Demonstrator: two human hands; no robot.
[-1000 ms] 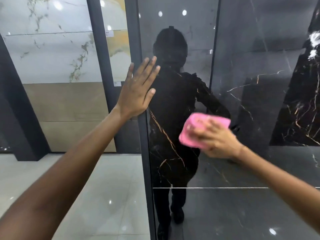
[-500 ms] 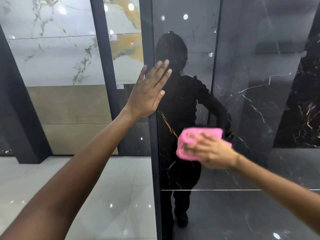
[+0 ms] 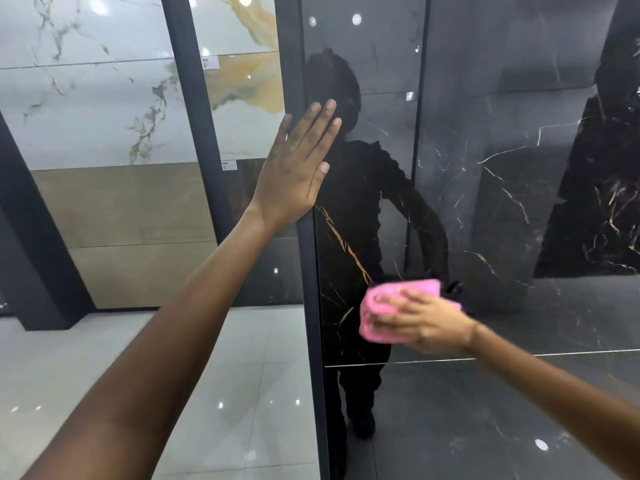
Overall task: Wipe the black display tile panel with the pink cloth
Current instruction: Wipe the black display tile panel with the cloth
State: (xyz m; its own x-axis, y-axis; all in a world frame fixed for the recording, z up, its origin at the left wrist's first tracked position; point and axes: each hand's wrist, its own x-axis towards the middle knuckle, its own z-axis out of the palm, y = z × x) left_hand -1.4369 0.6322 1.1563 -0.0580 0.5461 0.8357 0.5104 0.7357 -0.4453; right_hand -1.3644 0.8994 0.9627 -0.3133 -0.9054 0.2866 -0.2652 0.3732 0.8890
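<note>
The black display tile panel (image 3: 485,209) is glossy, with thin white and gold veins, and fills the right half of the view. My right hand (image 3: 422,323) presses a folded pink cloth (image 3: 377,308) flat against the panel, low and near its left edge. My left hand (image 3: 298,168) lies flat with its fingers together and extended against the panel's dark left frame (image 3: 308,271), higher up. A dark reflection of a person shows in the panel between my hands.
White marble and beige display tiles (image 3: 104,116) stand on the wall to the left, split by dark posts (image 3: 194,116). A glossy pale tiled floor (image 3: 225,393) runs below them. A horizontal joint (image 3: 554,353) crosses the black panel just under the cloth.
My right hand has slid the pink cloth down the panel and slightly left. My left hand has stayed braced on the frame while the view shifted.
</note>
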